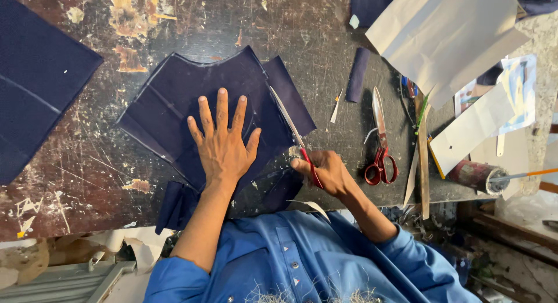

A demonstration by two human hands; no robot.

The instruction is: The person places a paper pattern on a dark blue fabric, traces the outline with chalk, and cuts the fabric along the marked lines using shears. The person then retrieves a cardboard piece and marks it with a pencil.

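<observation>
— While the left hand [224, 145] is lying flat with fingers spread, what is it pressing?

— It is pinning the navy fabric piece [192, 99] to the scarred tabletop [87, 163]. The right hand [325, 170] is gripping red-handled scissors [296, 141], closed around the handles, blades running along the fabric's right edge. A second pair of scissors [381, 143] is lying just beside.

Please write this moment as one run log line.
left hand: flat on navy fabric piece | right hand: cutting with red-handled scissors | spare scissors: on table
</observation>
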